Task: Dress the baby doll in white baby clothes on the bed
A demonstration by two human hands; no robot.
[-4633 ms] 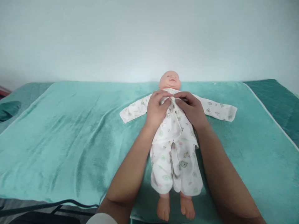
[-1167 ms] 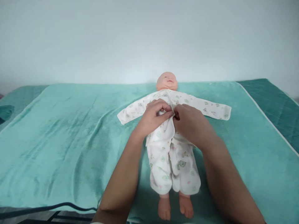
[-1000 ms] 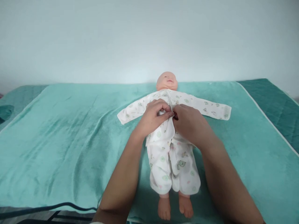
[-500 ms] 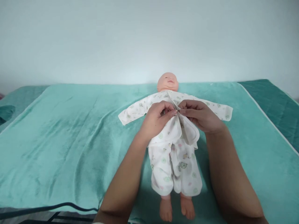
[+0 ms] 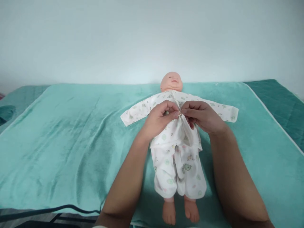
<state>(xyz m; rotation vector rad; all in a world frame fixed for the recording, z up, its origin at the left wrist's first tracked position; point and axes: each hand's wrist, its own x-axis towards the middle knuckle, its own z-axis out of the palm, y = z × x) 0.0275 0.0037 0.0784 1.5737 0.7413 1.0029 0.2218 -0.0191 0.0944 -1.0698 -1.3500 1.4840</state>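
Note:
A baby doll (image 5: 171,81) lies on its back, head away from me, wearing a white printed jacket (image 5: 166,136) and matching trousers (image 5: 191,171). Over the doll's chest, my left hand (image 5: 161,118) pinches one front edge of the jacket between thumb and fingers. My right hand (image 5: 201,115) is closed on the opposite front edge, its fingertips meeting those of the left. What small fastening, if any, lies between the fingertips is hidden. Both sleeves stretch out sideways, and the doll's bare feet (image 5: 169,212) stick out of the trouser legs.
A light green plush cover (image 5: 59,142) with wrinkles lies under the doll. Darker green quilted fabric (image 5: 273,101) shows at the right and left edges. Behind stands a pale wall (image 5: 152,38). A dark band (image 5: 59,208) runs along the near left edge.
The jacket's front edges have come together, and the right lower flap, which hung apart, is now gathered toward the middle. My hands stay at nearly the same spot.

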